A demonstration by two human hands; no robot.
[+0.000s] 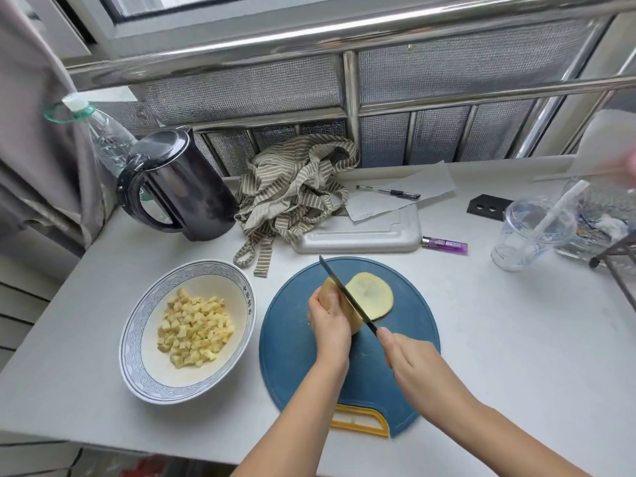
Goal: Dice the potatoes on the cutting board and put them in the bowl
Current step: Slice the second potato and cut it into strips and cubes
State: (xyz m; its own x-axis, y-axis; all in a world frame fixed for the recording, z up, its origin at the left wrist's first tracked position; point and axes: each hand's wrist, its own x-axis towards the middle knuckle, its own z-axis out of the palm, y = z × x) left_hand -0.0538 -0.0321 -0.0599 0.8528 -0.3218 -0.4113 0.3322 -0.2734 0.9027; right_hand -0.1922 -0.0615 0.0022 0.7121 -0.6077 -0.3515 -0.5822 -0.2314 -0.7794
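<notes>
While the bowl, standing left of centre toward the front edge of the tabletop, already holds a loose heap of potato cubes, the work on the cutting board is only partly through; judged roughly midway, no more.

Board: round, blue, just right of the bowl, its yellow handle reaching the front edge of the tabletop; bowl and board sit close but apart.

Potato: a large uncut chunk, standing on edge near the centre of the board; one flat slice lies on the board just to its right, cut face up; no sticks or cubes are on the board.

Left hand: fingers curled over the top of the potato and clamped on it, steadying it from the left side.

Right hand: fingers wrapped together round the handle of the knife; the handle itself is hidden in the fist; the blade runs diagonally against the right face of the potato, tip toward the back of the board; depth of cut cannot be told.

Remaining, by judgement: slice the rest of the chunk; cut slices into sticks, then cubes; move these to the bowl; no further whole potatoes are in view.
</notes>
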